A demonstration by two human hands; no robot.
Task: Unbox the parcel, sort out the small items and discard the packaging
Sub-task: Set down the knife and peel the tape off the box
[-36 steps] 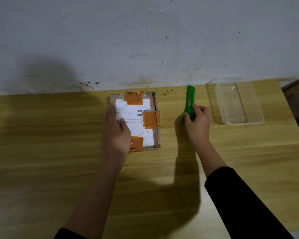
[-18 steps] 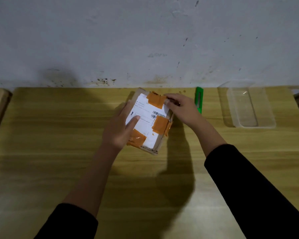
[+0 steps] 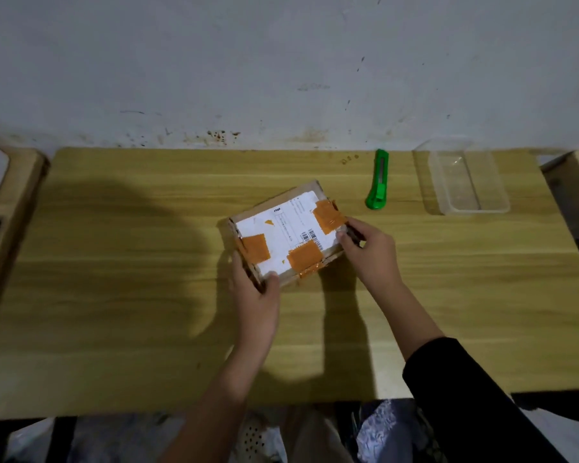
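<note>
The cardboard parcel (image 3: 283, 233) sits near the middle of the wooden table (image 3: 114, 295), turned at an angle, its white label crossed by orange tape patches (image 3: 254, 250). The left hand (image 3: 256, 295) grips its near-left corner — thumb on top, fingers down the side. The right hand (image 3: 370, 250) pinches the right edge by the tape. Behind, well apart, lie a green utility knife (image 3: 378, 180) and, farther right, a clear plastic container (image 3: 470, 177).

Parcel (image 3: 283, 233) mid-table (image 3: 114, 295); knife (image 3: 378, 183) behind-right of it; tray (image 3: 501, 202) right of knife.
</note>
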